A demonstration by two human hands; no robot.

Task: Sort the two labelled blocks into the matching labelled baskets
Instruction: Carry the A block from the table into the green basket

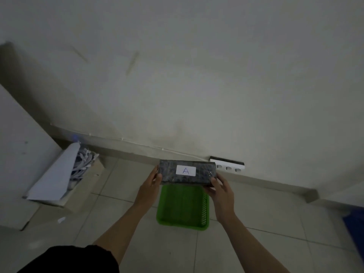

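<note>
A dark rectangular block [202, 173] with a white label reading "A" is held up in the air by both hands. My left hand [150, 184] grips its left end and my right hand [220, 189] grips its right end. Directly below the block, on the tiled floor, sits a green plastic basket [182, 208]; its far rim is hidden behind the block and no label shows on it. No second block or second basket can be clearly made out.
A white power strip [229, 166] lies along the wall base behind the block. An open cardboard box [65, 180] with white cables and paper stands at the left. A blue object [354, 231] shows at the right edge. A black sleeve [69, 260] fills the bottom left.
</note>
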